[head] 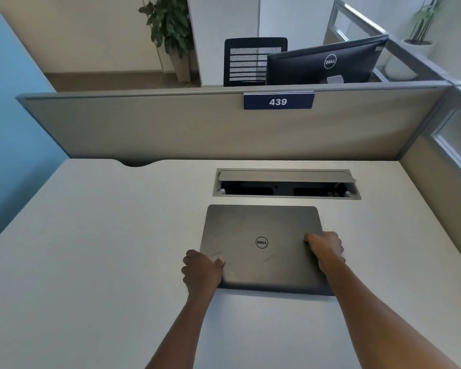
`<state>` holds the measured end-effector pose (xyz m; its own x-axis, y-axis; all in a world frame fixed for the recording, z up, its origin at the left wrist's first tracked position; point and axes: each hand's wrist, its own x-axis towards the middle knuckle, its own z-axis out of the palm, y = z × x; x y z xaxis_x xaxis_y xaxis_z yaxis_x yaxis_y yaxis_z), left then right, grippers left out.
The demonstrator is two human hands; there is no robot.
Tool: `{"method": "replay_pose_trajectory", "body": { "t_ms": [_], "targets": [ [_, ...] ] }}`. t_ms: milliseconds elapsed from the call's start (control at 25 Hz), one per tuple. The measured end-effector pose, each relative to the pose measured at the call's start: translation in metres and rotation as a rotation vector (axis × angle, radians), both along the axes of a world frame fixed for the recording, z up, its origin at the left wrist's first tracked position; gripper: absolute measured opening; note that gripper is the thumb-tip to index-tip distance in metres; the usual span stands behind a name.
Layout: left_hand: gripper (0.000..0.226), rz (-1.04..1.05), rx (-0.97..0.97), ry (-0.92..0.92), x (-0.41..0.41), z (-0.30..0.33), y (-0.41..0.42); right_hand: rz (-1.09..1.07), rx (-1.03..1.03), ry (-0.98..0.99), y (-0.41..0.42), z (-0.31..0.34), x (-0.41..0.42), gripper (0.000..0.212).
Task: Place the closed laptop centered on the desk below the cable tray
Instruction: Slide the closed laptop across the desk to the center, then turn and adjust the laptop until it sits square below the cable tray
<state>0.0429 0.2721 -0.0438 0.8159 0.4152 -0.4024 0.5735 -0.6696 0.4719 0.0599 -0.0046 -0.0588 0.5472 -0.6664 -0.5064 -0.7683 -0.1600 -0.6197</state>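
Two hands hold the closed laptop (261,246) low in the middle of the frame, just below the cable tray (286,184) on the bench (91,249). Your left hand (201,270) has its fingers wrapped on the near left corner; pull unevenly and the laptop skews. Your right hand (326,249) clasps the right edge, fingers tucked beneath, so lowering it could pinch them. It sits slightly left of the tray's middle.

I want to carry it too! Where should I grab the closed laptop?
Probably by its two short side edges, one hand each, as the left hand and right hand do now. The laptop lies flat and wide on the desk, so one hand might tip it.
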Motion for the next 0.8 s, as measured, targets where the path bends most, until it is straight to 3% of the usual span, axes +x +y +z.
{"method": "replay_pose_trajectory", "body": {
  "t_ms": [440,800],
  "targets": [
    [0.071,-0.016,0.037,-0.013,0.005,-0.008,-0.001,0.105,-0.136,0.048,-0.004,-0.008,-0.001,0.056],
    [0.073,-0.049,0.093,-0.010,0.006,-0.009,-0.004,0.259,-0.241,0.003,-0.002,-0.009,-0.016,0.053]
  ]
}}
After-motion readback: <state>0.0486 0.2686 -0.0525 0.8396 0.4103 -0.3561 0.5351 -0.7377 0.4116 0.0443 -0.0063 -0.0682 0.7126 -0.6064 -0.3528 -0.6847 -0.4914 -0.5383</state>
